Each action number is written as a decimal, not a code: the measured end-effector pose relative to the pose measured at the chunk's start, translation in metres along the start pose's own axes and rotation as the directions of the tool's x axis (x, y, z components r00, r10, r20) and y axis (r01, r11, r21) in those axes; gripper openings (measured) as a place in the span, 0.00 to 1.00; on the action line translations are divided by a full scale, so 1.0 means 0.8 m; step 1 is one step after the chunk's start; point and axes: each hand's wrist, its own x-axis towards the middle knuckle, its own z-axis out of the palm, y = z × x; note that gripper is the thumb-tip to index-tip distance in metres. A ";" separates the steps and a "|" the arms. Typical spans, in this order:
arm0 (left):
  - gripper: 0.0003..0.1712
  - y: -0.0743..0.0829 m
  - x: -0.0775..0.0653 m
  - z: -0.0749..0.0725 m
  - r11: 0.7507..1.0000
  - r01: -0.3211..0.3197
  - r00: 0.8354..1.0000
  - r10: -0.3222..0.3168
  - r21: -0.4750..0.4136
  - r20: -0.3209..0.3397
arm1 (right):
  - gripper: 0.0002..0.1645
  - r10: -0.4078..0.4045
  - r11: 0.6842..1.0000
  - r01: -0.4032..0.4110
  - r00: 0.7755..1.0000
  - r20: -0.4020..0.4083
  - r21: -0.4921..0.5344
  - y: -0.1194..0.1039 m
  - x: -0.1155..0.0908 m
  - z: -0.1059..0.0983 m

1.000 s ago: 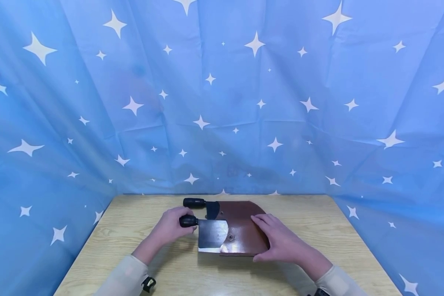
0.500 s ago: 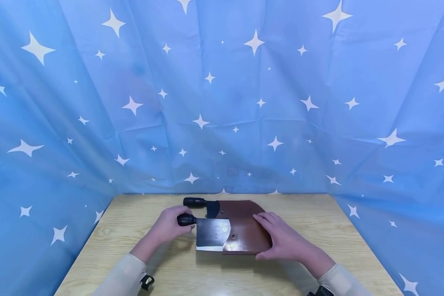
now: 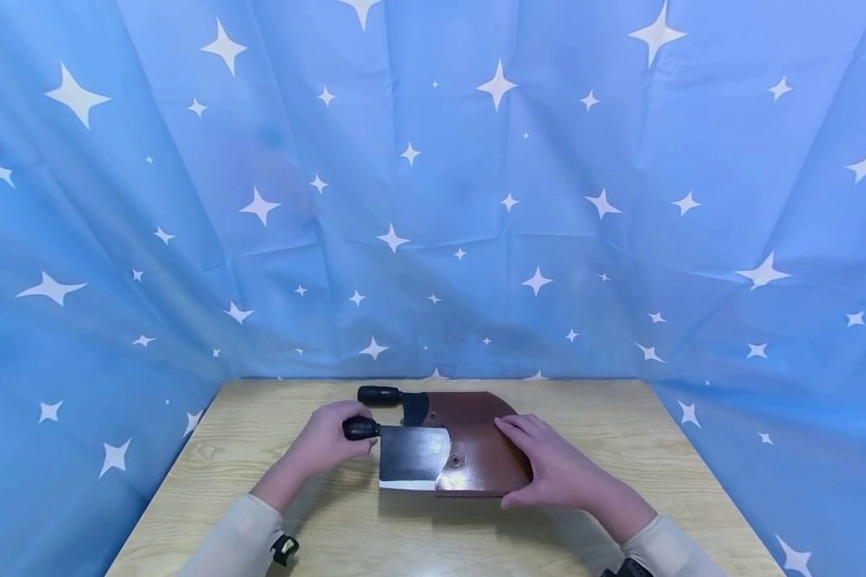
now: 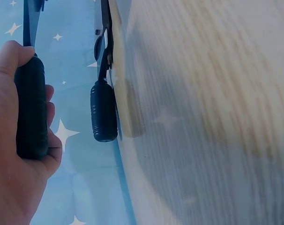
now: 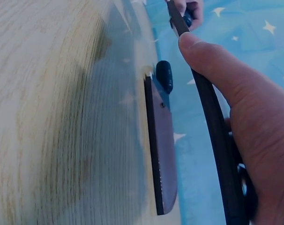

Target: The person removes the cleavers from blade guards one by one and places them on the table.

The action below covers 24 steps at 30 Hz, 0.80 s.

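My left hand (image 3: pixel 325 437) grips the black handle (image 4: pixel 32 108) of a cleaver, thumb laid along its top. The wide dark blade (image 3: pixel 413 457) with a bright lower edge is partly exposed; the rest sits inside a brown leather sheath (image 3: pixel 479 465). My right hand (image 3: pixel 552 473) holds the sheath by its far end, thumb at the near edge. In the right wrist view the sheath (image 5: pixel 210 112) appears edge-on beneath the thumb. Cleaver and sheath are raised above the table.
Behind them a second sheathed knife (image 3: pixel 469 401) lies on the wooden table (image 3: pixel 260 449), its black handle (image 3: pixel 378 395) pointing left. A blue curtain with white stars (image 3: pixel 433 200) stands around the table's back and sides.
My left hand has shifted slightly left with the cleaver, and my right hand slightly right with the sheath. More of the blade shows now. The second knife has not moved.
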 end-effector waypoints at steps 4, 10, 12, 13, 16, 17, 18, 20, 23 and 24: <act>0.18 0.000 0.001 -0.002 1.000 0.008 1.000 -0.008 -0.004 0.004 | 0.74 0.001 1.000 -0.001 1.000 -0.002 0.001 0.001 0.000 0.000; 0.18 0.000 0.001 -0.004 1.000 0.022 1.000 -0.022 -0.011 0.011 | 0.75 -0.002 1.000 0.002 1.000 -0.014 0.002 0.001 -0.001 0.000; 0.18 0.001 0.001 -0.005 1.000 0.025 1.000 -0.025 -0.013 0.013 | 0.75 -0.001 1.000 0.001 1.000 -0.014 0.000 0.002 -0.001 0.000; 0.18 0.001 0.000 -0.005 1.000 0.027 1.000 -0.027 -0.012 0.013 | 0.75 -0.001 1.000 0.001 1.000 -0.013 0.000 0.002 -0.001 0.000; 0.18 0.002 0.001 -0.006 1.000 0.030 0.999 -0.030 -0.008 0.014 | 0.75 0.000 1.000 0.000 1.000 -0.011 -0.002 0.002 -0.002 -0.001; 0.18 0.002 0.001 -0.006 1.000 0.030 0.999 -0.030 -0.006 0.014 | 0.75 0.000 1.000 0.000 1.000 -0.011 -0.005 0.002 -0.002 -0.001; 0.18 0.002 0.001 -0.006 0.999 0.032 0.999 -0.032 -0.006 0.014 | 0.75 -0.001 1.000 0.001 1.000 -0.012 -0.007 0.001 -0.002 -0.002; 0.18 0.003 0.001 -0.006 0.999 0.036 0.999 -0.035 -0.009 0.016 | 0.75 -0.006 1.000 0.006 1.000 -0.015 -0.008 0.001 -0.002 -0.003; 0.17 0.002 0.001 -0.007 0.999 0.036 0.999 -0.035 -0.009 0.015 | 0.75 -0.014 1.000 0.013 1.000 -0.022 -0.012 0.002 -0.002 -0.003; 0.18 0.002 0.000 -0.007 0.999 0.037 0.999 -0.037 -0.010 0.013 | 0.75 -0.016 1.000 0.016 1.000 -0.024 -0.014 0.002 -0.002 -0.003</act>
